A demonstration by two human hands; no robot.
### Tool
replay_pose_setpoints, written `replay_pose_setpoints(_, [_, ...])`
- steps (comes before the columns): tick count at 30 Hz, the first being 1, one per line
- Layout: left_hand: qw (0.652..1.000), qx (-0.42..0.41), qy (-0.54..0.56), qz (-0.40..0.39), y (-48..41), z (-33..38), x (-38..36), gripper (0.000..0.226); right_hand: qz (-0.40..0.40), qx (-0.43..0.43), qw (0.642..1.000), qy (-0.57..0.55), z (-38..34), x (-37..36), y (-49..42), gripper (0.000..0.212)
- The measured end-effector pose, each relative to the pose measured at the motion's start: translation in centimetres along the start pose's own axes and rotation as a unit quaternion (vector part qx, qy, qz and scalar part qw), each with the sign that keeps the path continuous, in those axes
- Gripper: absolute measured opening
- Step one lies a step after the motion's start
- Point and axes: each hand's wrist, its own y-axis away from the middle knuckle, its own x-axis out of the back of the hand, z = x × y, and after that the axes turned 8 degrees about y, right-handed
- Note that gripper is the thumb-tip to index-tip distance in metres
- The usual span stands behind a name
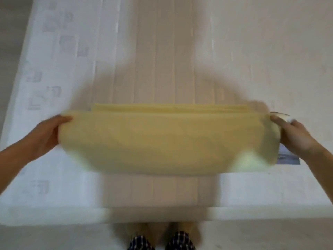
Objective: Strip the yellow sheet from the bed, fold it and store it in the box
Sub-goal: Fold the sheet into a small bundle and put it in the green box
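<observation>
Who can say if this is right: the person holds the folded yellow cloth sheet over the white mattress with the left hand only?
Wrong: the head view shows both left hand and right hand gripping the folded yellow cloth sheet over the white mattress.

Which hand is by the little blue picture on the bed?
The right hand: the blue label shows beside its wrist. The left hand, across the sheet, has none near.

A bare white mattress with a beige striped centre [162,51] spreads beyond the left hand [45,134] and right hand [297,136]; pale grey floor [54,239] lies on their near side.
</observation>
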Motion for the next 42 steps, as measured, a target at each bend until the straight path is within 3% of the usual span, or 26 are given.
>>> replay_pose_setpoints(3, [0.998,0.034,0.03,0.034,-3.8,-2.2,-2.3,0.022,-0.014,-0.075,0.997,0.002,2.4,-3.5,-4.0,0.028])
replay_pose_setpoints(5, [0.998,0.034,-0.003,0.054,-5.3,-4.9,-3.3,0.031,0.021,-0.091,0.995,0.027,4.6,-5.2,-4.8,0.033])
replay_pose_setpoints(7, [0.994,-0.018,-0.048,0.093,-5.2,-6.4,-3.9,0.028,0.067,-0.074,0.994,0.051,5.6,-4.8,-4.6,0.03])
replay_pose_setpoints(9, [0.985,-0.081,-0.085,0.124,-4.4,-6.4,-3.9,0.011,0.074,-0.022,0.996,0.055,5.2,-3.8,-3.7,0.013])
replay_pose_setpoints(11, [0.979,-0.114,-0.09,0.143,-3.7,-6.9,-4.0,0.014,0.082,0.031,0.996,0.026,4.5,-3.3,-3.0,0.008])
replay_pose_setpoints(15, [0.971,-0.111,-0.118,0.175,-3.3,-8.4,-4.9,0.01,0.105,0.044,0.993,0.042,3.7,-4.1,-3.1,0.008])
replay_pose_setpoints(18, [0.963,-0.092,-0.16,0.198,-3.9,-9.2,-5.3,0.034,0.123,0.014,0.987,0.104,4.1,-4.9,-4.1,0.005])
replay_pose_setpoints(22, [0.942,-0.067,-0.209,0.253,-3.8,-9.5,-6.2,0.043,0.217,-0.032,0.955,0.198,4.2,-6.7,-3.8,0.038])
replay_pose_setpoints(24, [0.924,-0.083,-0.202,0.314,-3.1,-9.8,-6.9,0.044,0.269,0.049,0.917,0.291,4.3,-8.1,-2.7,0.057])
replay_pose_setpoints(25, [0.918,-0.089,-0.18,0.341,-2.6,-10.0,-7.1,0.046,0.247,0.106,0.885,0.379,4.6,-8.8,-2.2,0.064])
replay_pose_setpoints(27, [0.926,-0.068,-0.145,0.342,-1.9,-10.3,-7.4,0.054,0.122,0.157,0.819,0.538,5.9,-10.5,-1.5,0.065])
replay_pose_setpoints(29, [0.944,-0.027,-0.148,0.293,-1.6,-10.2,-7.3,0.061,0.018,0.087,0.783,0.615,6.9,-11.5,-1.3,0.064])
replay_pose_setpoints(31, [0.958,-0.026,-0.148,0.245,-1.3,-9.1,-6.8,0.058,-0.012,0.015,0.763,0.646,5.6,-12.3,-1.4,0.065])
replay_pose_setpoints(33, [0.961,-0.082,-0.144,0.222,-0.1,-7.0,-7.0,0.045,-0.016,-0.014,0.77,0.637,1.7,-13.7,-0.5,0.07])
replay_pose_setpoints(34, [0.956,-0.129,-0.149,0.215,1.0,-5.8,-7.7,0.038,-0.012,0.02,0.775,0.632,-0.8,-14.6,0.4,0.076])
replay_pose_setpoints(35, [0.949,-0.177,-0.156,0.208,2.5,-4.4,-8.6,0.032,-0.002,0.106,0.771,0.628,-3.4,-15.7,1.7,0.083])
replay_pose_setpoints(37, [0.927,-0.259,-0.193,0.189,6.1,-1.6,-10.8,0.025,-0.003,0.359,0.731,0.58,-9.2,-18.5,5.9,0.096])
replay_pose_setpoints(39, [0.902,-0.324,-0.242,0.15,10.3,1.4,-12.8,0.02,-0.025,0.555,0.65,0.518,-15.3,-20.6,10.9,0.109])
replay_pose_setpoints(42, [0.847,-0.443,-0.287,0.058,17.8,7.1,-15.0,0.022,-0.049,0.669,0.522,0.527,-23.2,-19.5,17.9,0.104])
